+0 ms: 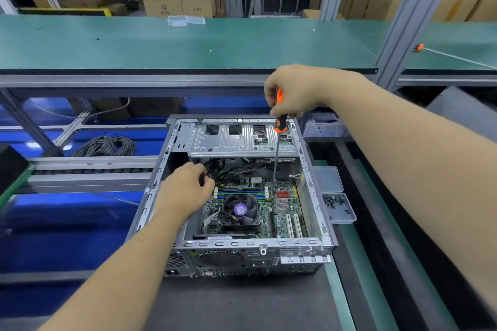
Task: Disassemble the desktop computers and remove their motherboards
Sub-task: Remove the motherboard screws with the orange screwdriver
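Gripping the screwdriver (pixel 279 118) handle, my right hand (pixel 293 91) stands its shaft near-vertical, tip straight down on the motherboard (pixel 282 212).

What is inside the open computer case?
The case holds a motherboard with a fan, black cables and a drive cage. The left hand covers the board's left edge.

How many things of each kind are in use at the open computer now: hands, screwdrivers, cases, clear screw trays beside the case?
Hands: 2 (left, right)
Screwdrivers: 1
Cases: 1
Screw trays: 1
Total: 5
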Action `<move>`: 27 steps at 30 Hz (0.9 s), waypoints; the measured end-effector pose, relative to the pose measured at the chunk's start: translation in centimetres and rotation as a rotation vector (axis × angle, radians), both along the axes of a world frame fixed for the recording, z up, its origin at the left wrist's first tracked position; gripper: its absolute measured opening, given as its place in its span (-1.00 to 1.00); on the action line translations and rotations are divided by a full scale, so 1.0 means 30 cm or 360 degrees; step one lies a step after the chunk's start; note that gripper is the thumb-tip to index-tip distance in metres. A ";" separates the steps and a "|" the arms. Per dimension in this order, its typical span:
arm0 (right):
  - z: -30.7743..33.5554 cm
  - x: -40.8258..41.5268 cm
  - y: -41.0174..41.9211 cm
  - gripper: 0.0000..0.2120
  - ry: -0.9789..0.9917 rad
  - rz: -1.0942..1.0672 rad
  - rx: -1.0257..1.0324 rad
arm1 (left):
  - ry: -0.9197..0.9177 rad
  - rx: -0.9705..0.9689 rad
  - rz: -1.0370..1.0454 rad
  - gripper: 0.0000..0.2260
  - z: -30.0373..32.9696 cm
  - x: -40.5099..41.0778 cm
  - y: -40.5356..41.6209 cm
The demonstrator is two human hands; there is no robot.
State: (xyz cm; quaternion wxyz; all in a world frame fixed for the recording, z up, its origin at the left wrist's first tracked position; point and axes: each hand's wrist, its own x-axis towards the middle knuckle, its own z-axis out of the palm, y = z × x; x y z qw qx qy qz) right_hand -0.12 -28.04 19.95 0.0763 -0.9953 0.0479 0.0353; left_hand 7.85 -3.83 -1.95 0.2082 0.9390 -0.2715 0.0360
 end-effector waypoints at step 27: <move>0.054 -0.200 -0.245 -0.90 -0.0314 -0.0296 0.0566 | 0.0600 0.0503 -0.0368 -0.39 -0.118 -0.100 -0.410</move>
